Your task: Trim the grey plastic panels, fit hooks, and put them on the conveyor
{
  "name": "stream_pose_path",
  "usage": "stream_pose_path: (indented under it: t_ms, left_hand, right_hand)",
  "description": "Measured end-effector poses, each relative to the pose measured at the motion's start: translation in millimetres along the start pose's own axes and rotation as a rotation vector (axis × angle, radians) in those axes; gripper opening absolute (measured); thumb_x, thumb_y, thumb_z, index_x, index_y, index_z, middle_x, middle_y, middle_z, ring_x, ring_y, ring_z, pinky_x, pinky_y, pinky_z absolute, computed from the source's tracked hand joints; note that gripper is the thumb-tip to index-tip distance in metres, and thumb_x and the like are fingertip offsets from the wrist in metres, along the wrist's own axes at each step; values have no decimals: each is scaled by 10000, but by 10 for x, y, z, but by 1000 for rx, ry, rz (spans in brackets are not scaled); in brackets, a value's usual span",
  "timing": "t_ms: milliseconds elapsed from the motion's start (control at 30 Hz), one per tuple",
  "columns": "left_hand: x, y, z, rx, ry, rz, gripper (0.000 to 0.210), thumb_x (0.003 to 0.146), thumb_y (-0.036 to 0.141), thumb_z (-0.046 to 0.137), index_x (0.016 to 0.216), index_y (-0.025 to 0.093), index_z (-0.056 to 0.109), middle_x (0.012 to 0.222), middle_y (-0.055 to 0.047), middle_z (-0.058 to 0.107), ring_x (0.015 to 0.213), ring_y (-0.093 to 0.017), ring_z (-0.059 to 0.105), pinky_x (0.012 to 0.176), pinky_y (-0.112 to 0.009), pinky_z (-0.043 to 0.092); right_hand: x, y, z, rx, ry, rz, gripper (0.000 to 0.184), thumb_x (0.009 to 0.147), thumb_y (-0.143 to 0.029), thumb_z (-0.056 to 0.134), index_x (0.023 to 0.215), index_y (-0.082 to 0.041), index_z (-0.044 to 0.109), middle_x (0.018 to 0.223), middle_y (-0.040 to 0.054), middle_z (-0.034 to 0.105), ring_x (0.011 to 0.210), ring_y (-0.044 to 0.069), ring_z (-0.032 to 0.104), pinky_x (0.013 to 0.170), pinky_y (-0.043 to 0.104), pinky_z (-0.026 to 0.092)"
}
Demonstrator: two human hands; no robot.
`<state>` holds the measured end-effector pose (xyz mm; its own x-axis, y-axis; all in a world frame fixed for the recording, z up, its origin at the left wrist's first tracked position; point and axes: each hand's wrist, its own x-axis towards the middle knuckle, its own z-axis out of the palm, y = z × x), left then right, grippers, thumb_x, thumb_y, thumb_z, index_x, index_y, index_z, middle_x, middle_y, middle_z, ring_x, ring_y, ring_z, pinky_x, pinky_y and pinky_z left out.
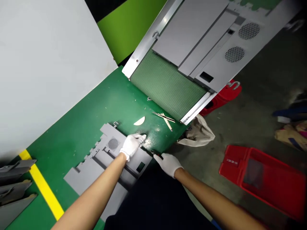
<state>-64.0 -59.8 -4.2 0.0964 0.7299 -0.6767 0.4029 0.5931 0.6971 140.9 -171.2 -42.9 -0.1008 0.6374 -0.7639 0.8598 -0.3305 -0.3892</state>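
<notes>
A flat grey panel (141, 157) with a round grille and cut-outs lies on the green tabletop in front of me. My left hand (133, 145), in a white glove, is at the panel's far edge, its fingers closed over that edge. At the panel's right corner my right hand (169, 163), also gloved, is closed around a small dark tool (158, 155) with a bit of red; the fingers hide most of it, so its kind does not show. Just beyond my left hand lies a cream half-round piece (139, 121). Thin sticks or blades (165, 118) lie crossed farther right.
A ribbed green conveyor belt (165, 81) carries another grey panel (192, 35). Below its end hangs an open whitish bag (199, 132). Red bins (263, 179) stand on the floor at right. More grey panels (16, 179) stand at left, near yellow tape (45, 188). A white wall (48, 64) borders the table.
</notes>
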Motion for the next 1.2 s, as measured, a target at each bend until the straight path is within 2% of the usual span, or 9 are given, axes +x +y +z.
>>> stream_pose_path:
  t_ms: [100, 167, 267, 367, 467, 567, 667, 933, 1200]
  left_hand:
    - [68, 72, 664, -47, -257, -67, 489, 802, 640, 718, 719, 160, 671, 496, 6, 577, 449, -111, 472, 484, -254, 360]
    - [77, 212, 1081, -127, -397, -77, 461, 857, 593, 685, 930, 139, 724, 704, -65, 722, 576, -140, 618, 546, -251, 447]
    - [105, 432, 1298, -167, -444, -5, 520, 931, 485, 635, 1323, 144, 631, 1156, -153, 759, 933, -198, 724, 784, -300, 561]
    - [203, 457, 843, 58, -209, 161, 466, 925, 428, 647, 1280, 126, 664, 1257, -158, 731, 1107, -247, 689, 982, -353, 537]
    - [263, 217, -66, 232, 230, 242, 383, 937, 473, 592, 1138, 175, 723, 1245, -114, 740, 1168, -275, 660, 1090, -403, 483]
    - [162, -183, -935, 385, 684, 55, 360, 944, 426, 525, 1133, 184, 713, 1237, -128, 735, 1194, -309, 648, 1107, -456, 471]
    - [-14, -578, -1404, 503, 820, -135, 414, 947, 418, 494, 1201, 159, 691, 1332, -175, 682, 1289, -341, 600, 1137, -476, 447]
    - [-80, -1103, -1413, 598, 679, -194, 629, 1003, 513, 398, 1449, 100, 557, 1465, -224, 593, 1421, -352, 505, 1192, -474, 388]
    - [-39, -1127, -1466, 670, 683, -184, 598, 1018, 545, 370, 1408, 164, 614, 1358, -176, 679, 1314, -320, 583, 1100, -423, 455]
  right_hand:
    - [-120, 175, 94, 60, -50, 90, 765, 964, -765, 226, 970, -176, 714, 1056, 189, 769, 1051, 357, 716, 855, 418, 486]
    - [-196, 257, 143, 81, -78, 127, 768, 965, -764, 239, 994, -162, 715, 1073, 198, 767, 1058, 363, 717, 853, 417, 487]
    - [-267, 297, 158, 103, -74, 149, 768, 974, -754, 230, 996, -158, 714, 1078, 199, 767, 1060, 362, 718, 853, 412, 486]
    - [-266, 240, 97, 130, -36, 132, 767, 973, -767, 209, 930, -187, 708, 1014, 168, 778, 1023, 343, 729, 830, 391, 484]
    - [-158, 83, -9, 143, 6, 54, 751, 973, -776, 215, 872, -217, 705, 959, 135, 784, 996, 314, 736, 819, 361, 478]
    - [87, -212, -133, 109, 8, -60, 761, 982, -763, 203, 891, -215, 722, 981, 146, 787, 1013, 307, 734, 833, 353, 481]
    - [432, -671, -244, 49, -39, -143, 803, 976, -768, 184, 983, -192, 744, 1067, 186, 780, 1065, 326, 724, 868, 374, 497]
    - [1151, -1859, -299, -106, -89, -201, 877, 959, -763, 217, 1100, -83, 753, 1133, 292, 743, 1128, 391, 704, 953, 464, 516]
    - [1389, -2148, -265, -158, -82, -209, 879, 948, -775, 195, 1093, -114, 756, 1141, 271, 749, 1135, 393, 700, 950, 472, 519]
